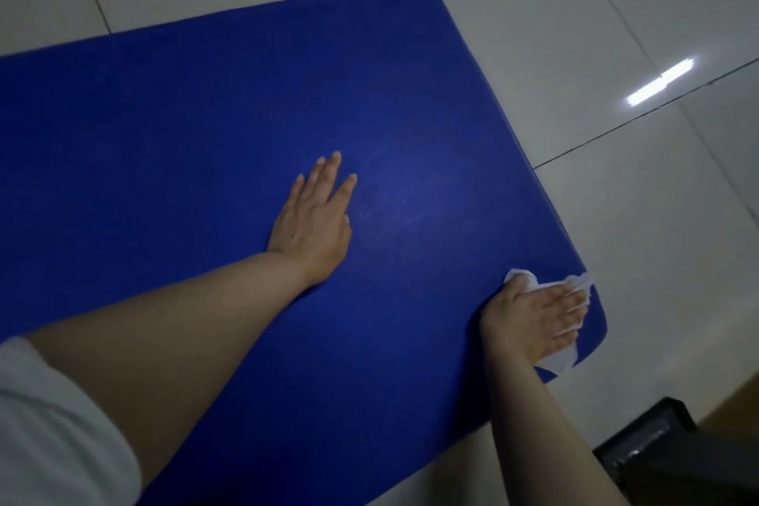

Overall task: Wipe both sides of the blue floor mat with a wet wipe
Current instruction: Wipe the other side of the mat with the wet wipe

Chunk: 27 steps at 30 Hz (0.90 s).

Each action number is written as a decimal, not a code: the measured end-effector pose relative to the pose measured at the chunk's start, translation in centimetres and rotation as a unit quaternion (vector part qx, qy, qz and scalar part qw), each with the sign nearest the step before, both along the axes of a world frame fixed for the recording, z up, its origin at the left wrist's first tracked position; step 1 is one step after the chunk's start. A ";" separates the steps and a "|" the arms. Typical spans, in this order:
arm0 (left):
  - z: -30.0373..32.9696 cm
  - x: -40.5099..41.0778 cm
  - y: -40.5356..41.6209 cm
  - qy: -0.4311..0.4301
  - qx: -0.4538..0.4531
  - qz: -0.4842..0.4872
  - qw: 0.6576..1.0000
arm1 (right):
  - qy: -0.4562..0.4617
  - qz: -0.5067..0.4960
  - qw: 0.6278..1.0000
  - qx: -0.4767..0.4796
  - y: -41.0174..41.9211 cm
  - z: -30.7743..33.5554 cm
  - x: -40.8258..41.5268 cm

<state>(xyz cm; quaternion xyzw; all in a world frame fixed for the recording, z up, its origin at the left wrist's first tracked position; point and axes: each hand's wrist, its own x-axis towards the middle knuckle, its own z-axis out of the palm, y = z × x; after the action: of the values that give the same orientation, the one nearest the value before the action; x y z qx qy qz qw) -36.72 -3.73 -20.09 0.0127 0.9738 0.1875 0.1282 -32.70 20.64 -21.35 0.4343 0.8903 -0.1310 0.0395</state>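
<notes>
white sleeve (pixel 53 423) fills the near left corner, and from it a bare forearm runs out over the blue floor mat (pixel 205 127). left hand (pixel 314 214) lies palm down near the middle of the mat, fingers straight and close together, pointing to the far side, holding nothing. right hand (pixel 538 316) is at the mat's near right corner, palm down with fingers stretched flat toward the right, pressing a crumpled white wet wipe (pixel 575 292) against the mat; the wipe shows beyond the fingertips and under the heel of the hand, just at the mat's right edge. the mat lies flat on pale floor tiles (pixel 616 12), its far right corner rounded, its left part running out of view. a bright streak of reflected light (pixel 661 81) sits on the tiles to the far right. a dark boxy object (pixel 653 448) stands on the floor at the near right, apart from the mat; what it is cannot be told.
</notes>
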 end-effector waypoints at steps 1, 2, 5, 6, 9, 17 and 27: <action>-0.1 -0.6 -0.2 0.002 -0.004 -0.002 1.000 | 0.005 0.002 1.000 0.007 0.2 0.0 -0.4; -0.2 -1.3 -0.5 0.006 -0.010 -0.004 1.000 | 0.008 0.005 1.000 0.014 0.5 -0.1 -0.7; -0.8 -2.6 -1.4 0.008 -0.043 -0.027 0.999 | 0.006 0.025 0.999 0.030 1.7 -0.4 -1.9; -1.1 -2.7 -1.6 0.013 -0.057 -0.036 0.998 | 0.003 0.040 0.999 0.035 2.0 -0.5 -2.5; -1.7 -2.5 -1.6 0.039 -0.061 -0.043 0.996 | -0.012 0.105 0.994 0.038 2.8 -0.9 -4.5; -2.2 -2.8 -1.6 0.055 -0.081 -0.056 0.994 | 0.006 0.224 0.974 0.020 0.6 -1.3 -12.0; -2.1 -10.3 -3.0 0.062 -0.092 -0.080 0.991 | -0.022 0.246 0.968 0.040 -0.3 -0.8 -13.0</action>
<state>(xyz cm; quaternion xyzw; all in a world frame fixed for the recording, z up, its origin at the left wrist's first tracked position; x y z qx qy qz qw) -47.04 -6.72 -22.17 0.0905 0.9888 0.0846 0.0831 -45.66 20.35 -22.16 0.2064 0.9731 -0.0717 0.0730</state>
